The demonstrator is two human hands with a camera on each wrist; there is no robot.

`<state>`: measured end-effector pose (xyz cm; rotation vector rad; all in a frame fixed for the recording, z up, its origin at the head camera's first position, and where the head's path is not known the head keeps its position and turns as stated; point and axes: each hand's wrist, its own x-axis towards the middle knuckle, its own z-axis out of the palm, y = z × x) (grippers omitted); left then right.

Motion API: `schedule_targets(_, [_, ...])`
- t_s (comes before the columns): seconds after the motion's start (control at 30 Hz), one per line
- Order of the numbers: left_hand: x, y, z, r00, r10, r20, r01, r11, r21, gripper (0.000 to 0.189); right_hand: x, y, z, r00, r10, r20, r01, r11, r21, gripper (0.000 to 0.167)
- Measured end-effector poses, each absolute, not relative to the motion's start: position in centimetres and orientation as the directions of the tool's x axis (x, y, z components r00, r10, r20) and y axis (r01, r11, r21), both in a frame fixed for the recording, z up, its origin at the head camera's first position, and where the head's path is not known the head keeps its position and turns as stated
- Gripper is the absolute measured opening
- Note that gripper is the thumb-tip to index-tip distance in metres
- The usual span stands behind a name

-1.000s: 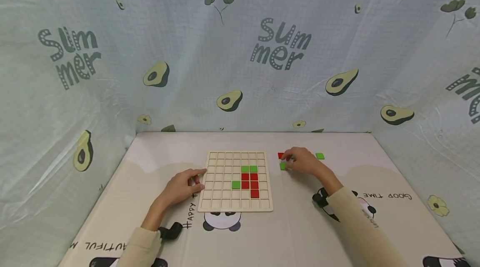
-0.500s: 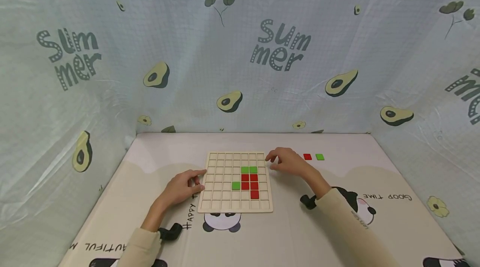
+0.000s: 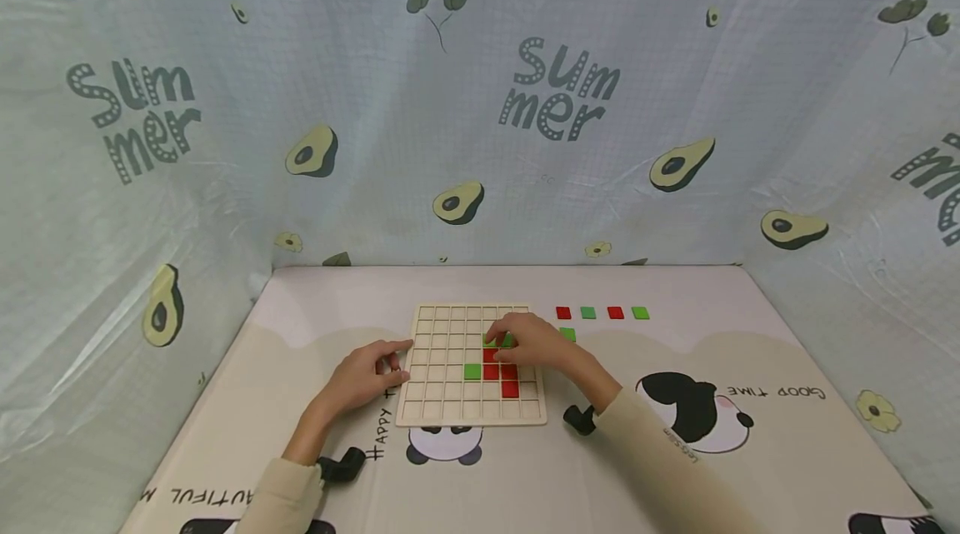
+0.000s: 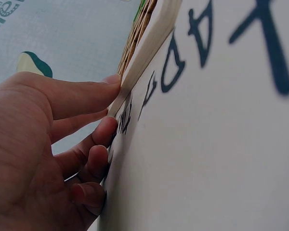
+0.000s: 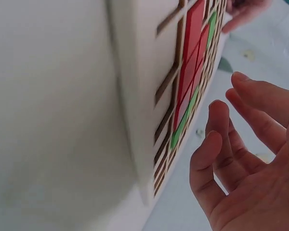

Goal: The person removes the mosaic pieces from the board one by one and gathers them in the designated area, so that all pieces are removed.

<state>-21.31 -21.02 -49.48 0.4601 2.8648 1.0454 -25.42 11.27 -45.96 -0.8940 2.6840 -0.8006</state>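
Observation:
A wooden grid board lies on the table. Red tiles and green tiles sit in some of its cells, toward its right side. My left hand rests at the board's left edge, thumb and forefinger touching the rim; the left wrist view shows the thumb against the wooden side. Over the right part of the board is my right hand, its fingers loosely bent above the upper red and green tiles and partly hiding them. No tile shows between its fingers in the right wrist view.
Right of the board, a row of loose tiles lies on the table: red, green, red and green. Another green tile lies just below that row. A printed curtain walls the table at the back and sides.
My right hand has moved left from the loose tiles to over the board, uncovering the loose tiles. My left hand has stayed at the board's edge.

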Motion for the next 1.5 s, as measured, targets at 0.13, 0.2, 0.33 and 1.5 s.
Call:
schedule_targets(0.13, [-21.3,-21.1,-49.5,-0.956,0.289,0.052,0.255,0.729,0.635,0.051,-25.0,10.0,-46.0,-0.785,-0.620,-0.009,-0.515,0.661,-0.545,0.021])
schedule_targets(0.2, [-21.4,-21.1,-49.5,-0.957,0.285,0.055,0.254,0.731,0.633,0.051,-24.8,9.5,-46.0,-0.777,-0.629,-0.005,-0.530,0.659,-0.534,0.021])
schedule_targets(0.33, [-21.3,-21.2,-49.4,-0.956,0.287,0.062,0.260,0.731,0.631,0.051,-24.6,8.7,-46.0,-0.762,-0.647,-0.009,-0.550,0.656,-0.517,0.021])
schedule_targets(1.5, [-20.9,-20.9,-49.4,-0.960,0.275,0.046,0.239,0.725,0.646,0.050,-24.4,7.4,-47.0,-0.728,-0.684,-0.048,-0.597,0.667,-0.446,0.019])
